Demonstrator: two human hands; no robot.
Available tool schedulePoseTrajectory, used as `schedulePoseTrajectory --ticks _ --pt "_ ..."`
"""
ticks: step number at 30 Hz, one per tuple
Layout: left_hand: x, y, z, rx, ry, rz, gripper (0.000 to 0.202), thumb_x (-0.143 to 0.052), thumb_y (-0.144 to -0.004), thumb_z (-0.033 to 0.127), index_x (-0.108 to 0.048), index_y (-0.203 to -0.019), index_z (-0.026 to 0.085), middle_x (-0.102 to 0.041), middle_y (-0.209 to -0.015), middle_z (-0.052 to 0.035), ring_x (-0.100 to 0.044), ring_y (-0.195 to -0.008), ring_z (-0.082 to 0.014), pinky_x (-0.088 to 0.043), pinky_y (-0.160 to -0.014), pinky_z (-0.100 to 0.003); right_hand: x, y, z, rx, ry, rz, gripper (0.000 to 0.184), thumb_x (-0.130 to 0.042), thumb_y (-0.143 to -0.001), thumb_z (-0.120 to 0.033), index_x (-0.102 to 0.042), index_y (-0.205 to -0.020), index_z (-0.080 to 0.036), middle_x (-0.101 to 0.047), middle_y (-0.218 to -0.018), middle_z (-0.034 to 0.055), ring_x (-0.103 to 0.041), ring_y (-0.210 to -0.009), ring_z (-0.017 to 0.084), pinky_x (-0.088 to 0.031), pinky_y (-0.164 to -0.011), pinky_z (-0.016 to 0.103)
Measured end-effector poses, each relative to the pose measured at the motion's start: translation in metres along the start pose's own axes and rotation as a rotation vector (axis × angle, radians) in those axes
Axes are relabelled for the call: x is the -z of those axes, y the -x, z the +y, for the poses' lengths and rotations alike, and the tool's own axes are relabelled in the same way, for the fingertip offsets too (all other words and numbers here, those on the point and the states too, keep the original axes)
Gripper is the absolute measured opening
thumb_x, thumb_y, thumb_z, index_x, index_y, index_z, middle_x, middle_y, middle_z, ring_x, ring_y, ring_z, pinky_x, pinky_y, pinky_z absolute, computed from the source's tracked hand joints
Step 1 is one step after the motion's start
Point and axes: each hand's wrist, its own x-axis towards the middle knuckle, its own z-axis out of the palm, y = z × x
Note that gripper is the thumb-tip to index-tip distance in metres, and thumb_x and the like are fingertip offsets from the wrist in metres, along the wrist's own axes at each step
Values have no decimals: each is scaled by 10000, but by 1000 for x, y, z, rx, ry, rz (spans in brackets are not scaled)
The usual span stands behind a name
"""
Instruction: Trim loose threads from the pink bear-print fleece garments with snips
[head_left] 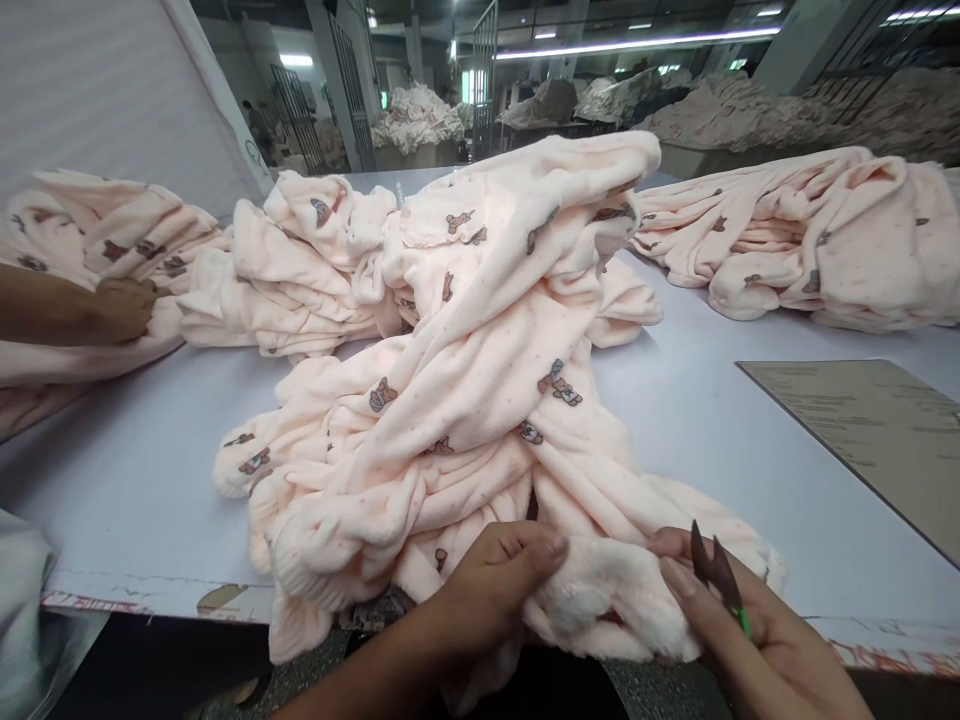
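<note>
The left hand (pixel 499 580) lies at the 6 o'clock edge of the white table (pixel 135 480), fingers curled and pinching a fold of the pink fleece garment (pixel 465 400). The grip is closed on the fabric.

The right hand (pixel 739 625), at 5 o'clock, is clamped around a pair of thread snips (pixel 716 572). The snips stand nearly upright in the fist. Their long axis runs from the green handle, low in the palm, up to the dark blade tips, which point toward 11 o'clock. The two blades are slightly apart at the tips. The tips stand just beside the garment's hem; contact with the fabric cannot be determined.

The garment is heaped at the table centre and printed with small brown bears. Its long axis runs from 6 o'clock, where its hem overhangs the table edge between the hands, up toward 12 o'clock.

Further items:
- A second heap of the same fabric (pixel 300 270) at 10 o'clock, touching the garment.
- A folded stack of pink pieces (pixel 810 240) at 2 o'clock, well apart.
- A flat brown card (pixel 877 430) at 3 o'clock.
- Another person's hand (pixel 124 308) at 9 o'clock, closed on pink fabric there.
</note>
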Motion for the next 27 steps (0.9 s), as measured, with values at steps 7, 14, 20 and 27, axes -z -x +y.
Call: schedulePoseTrajectory --ticks 7,14,20,27 --pt "9 -5 3 131 36 52 480 -661 -667 541 -618 -674 63 -519 -550 -33 -475 -500 -96 -366 -500 -203 -10 -1 -6 -148 -155 -27 374 -631 -757 -408 -600 -1090 -239 -663 -1103 23 -631 -977 203 -517 -784 205" --pt "8 0 10 174 -147 59 409 -699 -670 459 -623 -807 81 -583 -659 -35 -488 -535 -75 -365 -502 -169 -9 6 -10 -186 -102 26 374 -632 -749 -410 -631 -1080 -236 -682 -1074 34 -591 -1064 225 -487 -845 240" --pt "10 0 9 226 74 -91 408 -728 -637 450 -661 -758 66 -586 -643 -35 -522 -561 -84 -385 -558 -177 -16 -4 0 -29 -187 -39 269 -531 -845 -388 -566 -1097 -301 -674 -797 -23 -659 -749 138 -530 -708 205" --pt "7 -11 22 166 4 -42 471 -636 -689 543 -647 -682 72 -509 -540 -19 -466 -507 -92 -355 -531 -202 -10 -13 -1 81 193 -8 318 -539 -837 -359 -553 -1127 -230 -680 -1002 24 -641 -954 164 -509 -732 155"
